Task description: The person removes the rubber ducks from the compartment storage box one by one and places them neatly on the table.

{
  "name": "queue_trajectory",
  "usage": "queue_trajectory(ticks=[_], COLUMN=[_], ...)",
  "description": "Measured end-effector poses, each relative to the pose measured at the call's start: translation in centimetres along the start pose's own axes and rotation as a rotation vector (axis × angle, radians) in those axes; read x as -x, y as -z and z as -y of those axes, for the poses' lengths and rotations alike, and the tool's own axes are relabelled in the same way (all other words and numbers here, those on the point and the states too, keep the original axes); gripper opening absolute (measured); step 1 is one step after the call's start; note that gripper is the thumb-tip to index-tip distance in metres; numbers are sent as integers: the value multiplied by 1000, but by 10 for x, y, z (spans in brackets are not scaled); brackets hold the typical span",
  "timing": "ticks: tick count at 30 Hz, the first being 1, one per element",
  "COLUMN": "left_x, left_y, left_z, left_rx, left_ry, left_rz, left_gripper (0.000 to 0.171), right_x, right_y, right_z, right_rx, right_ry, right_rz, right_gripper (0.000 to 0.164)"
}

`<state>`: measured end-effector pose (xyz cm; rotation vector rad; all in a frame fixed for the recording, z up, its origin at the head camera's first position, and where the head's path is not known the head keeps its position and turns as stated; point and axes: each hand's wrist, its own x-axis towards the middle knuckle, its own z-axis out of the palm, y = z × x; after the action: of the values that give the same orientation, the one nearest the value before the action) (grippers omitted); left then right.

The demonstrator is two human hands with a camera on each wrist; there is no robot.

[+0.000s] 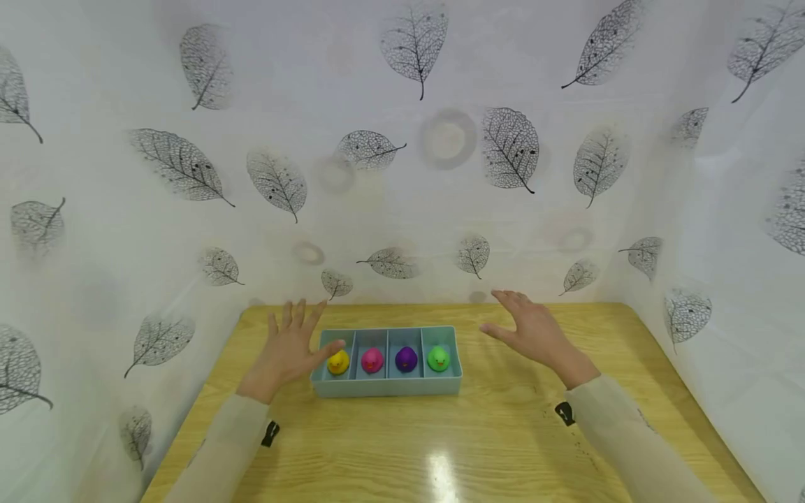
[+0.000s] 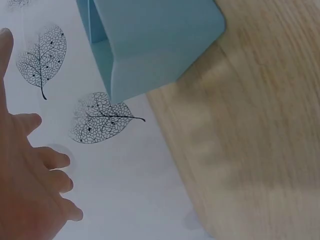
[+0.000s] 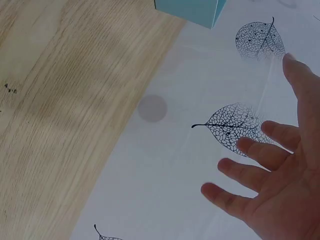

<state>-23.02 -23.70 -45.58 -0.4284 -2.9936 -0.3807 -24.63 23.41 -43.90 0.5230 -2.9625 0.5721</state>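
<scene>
A pale blue box (image 1: 386, 386) with a row of compartments stands on the table in the head view. From left to right its compartments hold a yellow duck (image 1: 338, 362), a pink duck (image 1: 372, 360), a purple duck (image 1: 406, 359) and a green duck (image 1: 438, 358). My left hand (image 1: 291, 351) is at the box's left end, fingers spread, its thumb overlapping the yellow duck's compartment in this view. Off to the right of the box, my right hand (image 1: 534, 335) is held with fingers extended and nothing in it. Both wrist views show the box's end wall (image 2: 150, 50) beside empty fingers.
The wooden table (image 1: 377, 447) reaches back to a white curtain (image 1: 402, 209) printed with dark leaves, which also hangs along both sides. Black straps (image 1: 270, 434) show at the sleeves. Small dark specks (image 3: 10, 89) mark the tabletop on the right.
</scene>
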Motion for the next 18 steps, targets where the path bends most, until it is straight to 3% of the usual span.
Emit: queue_trajectory(ticks=[4, 11, 18], left_x=[2, 9, 15], left_y=[-9, -25, -33], left_z=[5, 13, 17], left_rx=[29, 65, 61], left_ry=[5, -6, -18], left_rz=[23, 37, 46], left_gripper=[95, 92, 92], right_x=[-2, -5, -3], right_y=[-7, -28, -38], right_z=[2, 6, 17], right_rx=[-97, -244, -407], right_ry=[21, 59, 48], right_rz=[-30, -134, -76], right_gripper=[72, 35, 37])
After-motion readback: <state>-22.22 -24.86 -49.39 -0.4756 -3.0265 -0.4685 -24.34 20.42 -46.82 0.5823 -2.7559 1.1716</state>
